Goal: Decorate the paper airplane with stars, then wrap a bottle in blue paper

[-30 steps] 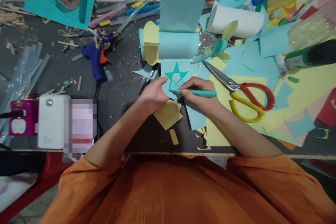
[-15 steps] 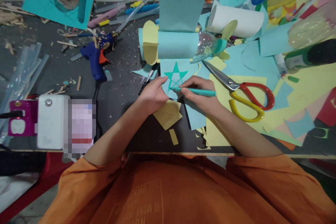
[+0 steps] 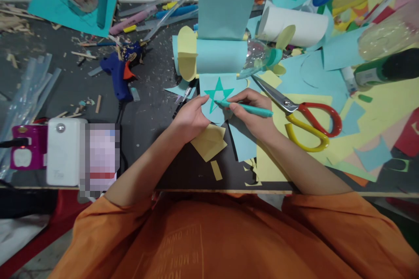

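Note:
My right hand [image 3: 253, 111] grips a green felt-tip pen [image 3: 258, 110], its tip on a green star [image 3: 219, 86] drawn on a light-blue paper wing [image 3: 204, 79]. The star's points are filled in; part of its middle is still pale. My left hand [image 3: 193, 117] pinches the wing's near left edge, thumb on top, other fingers partly hidden underneath. The wing joins a model plane made from a clear plastic bottle [image 3: 257, 54] wrapped in blue paper [image 3: 222, 56], with yellow paper tail pieces [image 3: 187, 52] and a yellow propeller [image 3: 286, 37].
Scissors [image 3: 288, 104] with red and yellow handles lie right of my right hand on paper sheets. At left are a blue glue gun [image 3: 119, 74], glue sticks [image 3: 32, 83] and a white power bank [image 3: 65, 150]. A white paper roll [image 3: 294, 26] and bottles crowd the far right.
The pen tip has moved up and slightly right, from the star's lower left point toward its middle. My right hand shifted a little with it; my left hand stays on the wing.

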A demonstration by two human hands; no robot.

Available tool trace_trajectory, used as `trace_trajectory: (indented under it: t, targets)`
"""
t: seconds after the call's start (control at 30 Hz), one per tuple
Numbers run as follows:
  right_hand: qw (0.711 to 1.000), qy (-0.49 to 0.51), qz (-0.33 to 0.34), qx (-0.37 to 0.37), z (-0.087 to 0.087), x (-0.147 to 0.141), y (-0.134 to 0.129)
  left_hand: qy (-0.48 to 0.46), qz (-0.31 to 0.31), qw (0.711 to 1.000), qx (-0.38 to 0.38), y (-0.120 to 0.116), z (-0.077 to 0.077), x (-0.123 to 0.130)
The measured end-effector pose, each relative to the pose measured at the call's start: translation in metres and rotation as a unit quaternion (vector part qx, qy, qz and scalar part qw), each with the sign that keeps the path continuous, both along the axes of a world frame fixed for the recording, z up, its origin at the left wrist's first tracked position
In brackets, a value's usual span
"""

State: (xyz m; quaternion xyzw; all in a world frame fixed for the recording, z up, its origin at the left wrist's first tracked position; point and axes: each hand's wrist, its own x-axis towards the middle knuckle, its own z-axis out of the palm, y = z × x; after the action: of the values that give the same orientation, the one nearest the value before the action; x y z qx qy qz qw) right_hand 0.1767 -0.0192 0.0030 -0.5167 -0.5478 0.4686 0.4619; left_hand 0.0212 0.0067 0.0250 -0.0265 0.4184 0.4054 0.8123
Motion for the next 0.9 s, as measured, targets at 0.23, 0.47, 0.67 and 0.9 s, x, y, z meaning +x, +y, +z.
trace_trajectory:
  t: [0.23,0.47,0.67,0.9]
  targets:
    - [1.000,0.005,0.005,-0.001,-0.0008,-0.0013,-0.0005,0.004,0.008,1.000,0.013,-0.0019,-0.0017,-0.0002]
    - [1.000,0.008,0.022,-0.015,0.0023,0.0003,-0.0011,-0.013,0.013,1.000,0.011,-0.0015,-0.0022,-0.0008]
    - [0.999,0.004,0.038,-0.013,0.0009,0.0013,-0.0022,-0.007,0.007,1.000,-0.008,-0.0013,-0.0041,-0.0007]
    - [0.997,-0.024,0.070,-0.019,0.0002,0.0019,-0.0023,0.004,0.003,1.000,0.012,-0.0023,-0.0071,-0.0021]
